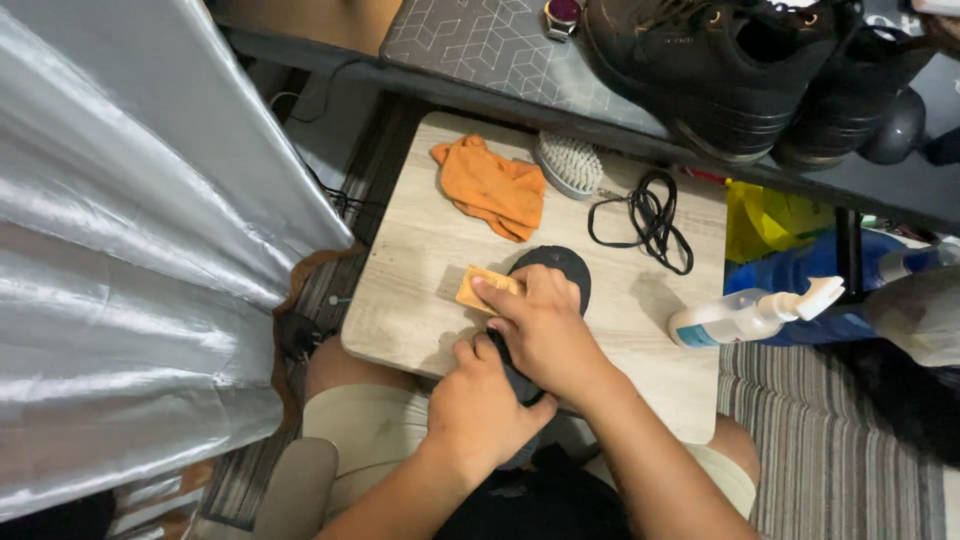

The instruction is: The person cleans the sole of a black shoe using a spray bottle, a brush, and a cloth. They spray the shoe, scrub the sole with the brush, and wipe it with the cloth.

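Note:
A dark shoe insole (pixel 560 268) lies on a small light wooden table (pixel 420 260) over my lap. My right hand (pixel 545 325) presses a small tan wooden brush (pixel 484 288) against the insole's left edge, fingers wrapped over its top. My left hand (pixel 485 405) grips the insole's near end at the table's front edge, and much of the insole is hidden under both hands.
An orange cloth (pixel 492 186), a white-bristled brush (pixel 570 164) and black shoelaces (pixel 648 218) lie at the table's back. A white spray bottle (pixel 745 316) lies at its right edge. Black shoes (pixel 720 60) stand on a shelf beyond. A silver curtain (pixel 130 250) hangs left.

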